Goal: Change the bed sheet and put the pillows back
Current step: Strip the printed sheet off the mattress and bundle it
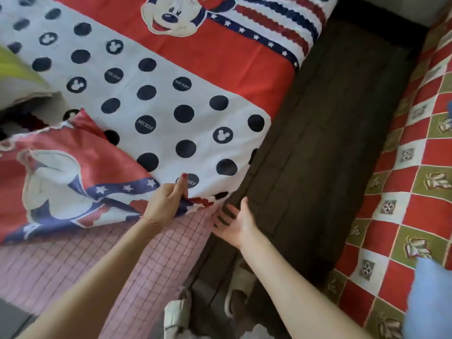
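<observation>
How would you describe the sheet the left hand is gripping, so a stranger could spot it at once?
Start at the bed on the left, with its pink checked mattress. The sheet lies over it, one edge pinched by the left hand. Unlike the red-and-green tiled cover across the aisle, it has navy dots and cartoon mouse faces.

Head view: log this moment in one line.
left hand grips sheet edge | right hand open at mattress side

Head view (close) faces down.
</observation>
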